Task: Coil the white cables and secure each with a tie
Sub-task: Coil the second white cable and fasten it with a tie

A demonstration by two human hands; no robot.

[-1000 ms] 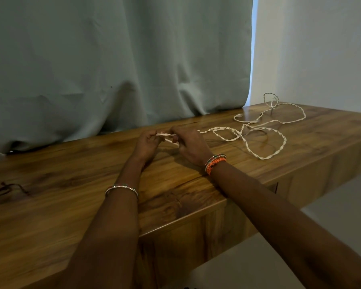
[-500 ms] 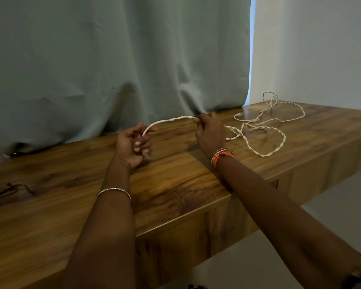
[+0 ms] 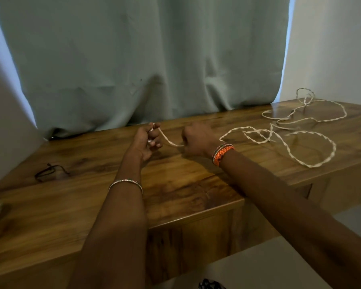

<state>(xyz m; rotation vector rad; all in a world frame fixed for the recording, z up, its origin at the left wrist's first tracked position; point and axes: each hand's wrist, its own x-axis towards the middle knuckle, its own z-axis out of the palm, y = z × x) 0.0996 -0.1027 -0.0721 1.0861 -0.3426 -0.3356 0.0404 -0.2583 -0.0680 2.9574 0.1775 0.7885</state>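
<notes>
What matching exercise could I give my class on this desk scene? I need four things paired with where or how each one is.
Things:
1. left hand
2. white cable
3. dark tie
4. orange bracelet

Places or states:
A. on the right wrist
B. lies alone on the desk's left part
C. holds the cable's end
D. sprawls in loose loops on the right

Pairs: 1-C, 2-D, 3-B, 4-A

Both forearms are bare and sleeveless to the frame's edge, the left hand (image 3: 146, 140) above a single thin silver bangle (image 3: 126, 182) set with tiny stones, the right hand (image 3: 197, 139) above an orange braided wristband (image 3: 224, 153) stacked against slim metallic bangles (image 3: 218, 148).
</notes>
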